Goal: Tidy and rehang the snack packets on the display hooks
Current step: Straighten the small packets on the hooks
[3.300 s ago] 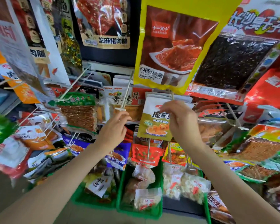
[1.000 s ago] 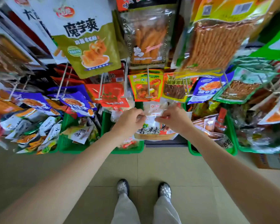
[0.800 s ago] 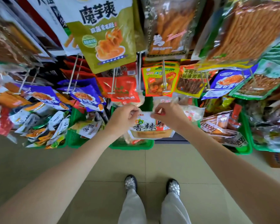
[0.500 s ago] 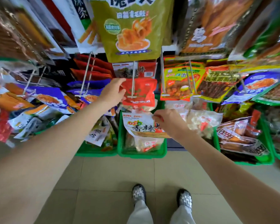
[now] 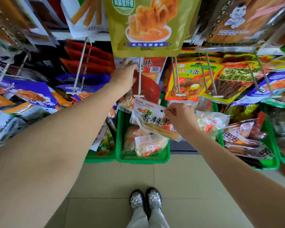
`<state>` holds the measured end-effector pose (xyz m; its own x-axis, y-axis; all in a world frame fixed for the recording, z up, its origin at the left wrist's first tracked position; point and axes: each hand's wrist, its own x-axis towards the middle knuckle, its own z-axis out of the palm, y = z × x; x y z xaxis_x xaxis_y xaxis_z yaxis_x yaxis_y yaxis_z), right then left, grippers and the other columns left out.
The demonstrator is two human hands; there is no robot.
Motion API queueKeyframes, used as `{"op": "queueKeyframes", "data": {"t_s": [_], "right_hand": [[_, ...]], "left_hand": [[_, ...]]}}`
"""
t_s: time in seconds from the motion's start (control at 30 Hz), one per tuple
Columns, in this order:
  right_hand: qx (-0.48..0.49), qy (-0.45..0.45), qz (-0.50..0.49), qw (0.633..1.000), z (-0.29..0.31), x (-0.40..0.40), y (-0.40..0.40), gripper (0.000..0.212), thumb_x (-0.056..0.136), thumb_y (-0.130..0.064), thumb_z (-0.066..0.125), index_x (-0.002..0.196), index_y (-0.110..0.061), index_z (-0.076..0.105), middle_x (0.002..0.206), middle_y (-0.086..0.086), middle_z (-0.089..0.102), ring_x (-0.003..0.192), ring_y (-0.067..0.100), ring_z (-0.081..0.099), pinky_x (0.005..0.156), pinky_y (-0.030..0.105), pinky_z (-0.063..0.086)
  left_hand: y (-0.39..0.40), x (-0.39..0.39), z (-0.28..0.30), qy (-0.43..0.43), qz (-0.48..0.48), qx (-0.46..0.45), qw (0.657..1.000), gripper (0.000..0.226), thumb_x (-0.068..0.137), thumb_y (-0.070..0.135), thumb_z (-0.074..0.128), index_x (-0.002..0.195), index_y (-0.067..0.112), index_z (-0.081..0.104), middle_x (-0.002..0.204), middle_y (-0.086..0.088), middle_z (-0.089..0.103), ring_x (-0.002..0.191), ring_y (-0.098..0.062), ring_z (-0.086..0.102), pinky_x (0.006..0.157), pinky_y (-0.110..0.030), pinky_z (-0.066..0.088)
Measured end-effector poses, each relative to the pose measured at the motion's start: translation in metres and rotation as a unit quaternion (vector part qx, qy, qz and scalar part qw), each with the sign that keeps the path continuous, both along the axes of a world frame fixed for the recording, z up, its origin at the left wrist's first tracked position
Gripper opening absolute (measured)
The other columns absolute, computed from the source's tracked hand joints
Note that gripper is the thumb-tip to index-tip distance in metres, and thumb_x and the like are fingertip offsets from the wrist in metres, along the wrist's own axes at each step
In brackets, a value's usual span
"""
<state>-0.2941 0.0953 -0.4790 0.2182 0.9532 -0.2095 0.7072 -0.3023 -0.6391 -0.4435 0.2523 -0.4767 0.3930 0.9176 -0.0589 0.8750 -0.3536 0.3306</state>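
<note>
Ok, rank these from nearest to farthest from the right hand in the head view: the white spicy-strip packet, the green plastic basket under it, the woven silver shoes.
1. White spicy-strip packet: pinched at its top edge by the right hand.
2. Green plastic basket: just below and left of that hand, on the floor.
3. Woven silver shoes: farthest, low in the view on the tiles.

Both my arms reach forward, 1 hand high, 1 hand lower.

My left arm stretches out nearly straight, bare to the wrist, with my left hand [image 5: 124, 76] raised highest; its fingers reach forward out of my sight, so I can't tell how they lie. My right arm comes in from the lower right, bent slightly at the wrist, and my right hand [image 5: 181, 120] has its thumb and fingers curled, pinching the top edge of a packet [image 5: 150, 116]. My 2 feet stand together below.
</note>
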Motion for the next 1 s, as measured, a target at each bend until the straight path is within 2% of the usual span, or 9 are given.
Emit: {"op": "queueKeyframes", "data": {"t_s": [0.1, 0.2, 0.33, 0.5, 0.63, 0.7, 0.77, 0.9, 1.0], "right_hand": [[-0.003, 0.013, -0.004, 1.000, 0.000, 0.002, 0.001, 0.020, 0.092, -0.013, 0.053, 0.084, 0.001, 0.066, 0.075, 0.018, 0.070, 0.070, 0.030, 0.068, 0.069, 0.041, 0.055], [0.001, -0.017, -0.021, 1.000, 0.000, 0.003, 0.000, 0.023, 0.091, -0.012, 0.052, 0.082, 0.004, 0.064, 0.075, 0.020, 0.069, 0.071, 0.033, 0.066, 0.068, 0.042, 0.054], [-0.014, -0.098, -0.018, 0.995, 0.004, 0.000, 0.002, 0.024, 0.091, -0.014, 0.049, 0.083, 0.003, 0.064, 0.078, 0.020, 0.066, 0.074, 0.035, 0.061, 0.057, 0.032, 0.042], [-0.024, -0.159, 0.053, 0.986, 0.012, -0.006, 0.007, 0.023, 0.092, -0.018, 0.048, 0.096, -0.007, 0.067, 0.088, 0.016, 0.068, 0.084, 0.033, 0.062, 0.059, 0.029, 0.039], [-0.014, -0.141, 0.107, 0.984, 0.013, -0.016, 0.018, 0.020, 0.091, -0.027, 0.051, 0.094, -0.020, 0.070, 0.089, 0.008, 0.070, 0.087, 0.029, 0.063, 0.068, 0.031, 0.051], [-0.009, -0.116, 0.115, 0.987, 0.013, -0.021, 0.028, 0.019, 0.089, -0.029, 0.054, 0.094, -0.022, 0.072, 0.089, 0.007, 0.071, 0.088, 0.026, 0.064, 0.073, 0.034, 0.054], [0.000, -0.104, 0.117, 0.988, 0.013, -0.026, 0.038, 0.019, 0.088, -0.030, 0.058, 0.093, -0.020, 0.073, 0.090, 0.007, 0.072, 0.089, 0.026, 0.064, 0.075, 0.035, 0.054], [0.051, -0.052, 0.059, 0.996, 0.008, -0.036, 0.052, 0.016, 0.085, -0.026, 0.062, 0.089, -0.016, 0.074, 0.083, 0.007, 0.072, 0.081, 0.025, 0.066, 0.069, 0.030, 0.052], [0.077, -0.041, 0.030, 0.996, 0.006, -0.039, 0.057, 0.014, 0.086, -0.024, 0.062, 0.087, -0.016, 0.073, 0.080, 0.007, 0.072, 0.077, 0.025, 0.066, 0.065, 0.028, 0.050]], "left_hand": [[-0.002, 0.006, 0.008, -0.067, -0.005, -0.067, 0.995, 0.017, 0.086, -0.009, 0.046, 0.100, -0.002, 0.053, 0.107, -0.021, 0.055, 0.097, -0.033, 0.058, 0.082, -0.043, 0.051], [-0.021, -0.007, 0.007, -0.111, -0.023, -0.106, 0.988, 0.020, 0.085, -0.009, 0.047, 0.080, 0.011, 0.047, 0.081, -0.013, 0.056, 0.080, -0.024, 0.058, 0.064, -0.033, 0.047], [-0.064, -0.029, 0.013, -0.086, -0.083, -0.033, 0.992, 0.005, 0.086, 0.003, 0.056, 0.086, 0.006, 0.052, 0.078, -0.002, 0.056, 0.070, -0.017, 0.052, 0.056, -0.022, 0.031], [-0.084, -0.048, 0.017, -0.061, -0.076, -0.016, 0.995, 0.020, 0.088, 0.010, 0.055, 0.107, 0.010, 0.055, 0.084, -0.015, 0.068, 0.077, -0.032, 0.065, 0.062, -0.035, 0.049], [-0.093, -0.062, 0.013, -0.008, 0.004, -0.082, 0.997, 0.012, 0.082, 0.009, 0.059, 0.093, 0.010, 0.055, 0.082, -0.014, 0.067, 0.080, -0.032, 0.064, 0.060, -0.030, 0.041], [-0.099, -0.074, 0.004, 0.017, 0.007, -0.138, 0.990, 0.003, 0.082, 0.011, 0.060, 0.083, 0.013, 0.059, 0.079, -0.011, 0.068, 0.073, -0.027, 0.069, 0.051, -0.021, 0.039], [-0.103, -0.088, -0.004, 0.008, 0.022, -0.199, 0.980, 0.010, 0.086, 0.010, 0.059, 0.077, 0.014, 0.057, 0.075, -0.008, 0.067, 0.064, -0.022, 0.070, 0.043, -0.011, 0.038], [-0.101, -0.113, -0.012, 0.000, 0.053, -0.261, 0.964, 0.022, 0.089, 0.010, 0.057, 0.067, 0.012, 0.059, 0.060, 0.001, 0.059, 0.064, -0.017, 0.070, 0.044, -0.015, 0.040], [-0.088, -0.128, -0.027, 0.050, 0.062, -0.261, 0.962, 0.013, 0.087, 0.015, 0.058, 0.080, 0.007, 0.065, 0.063, -0.003, 0.055, 0.080, -0.026, 0.069, 0.061, -0.032, 0.051]]}}
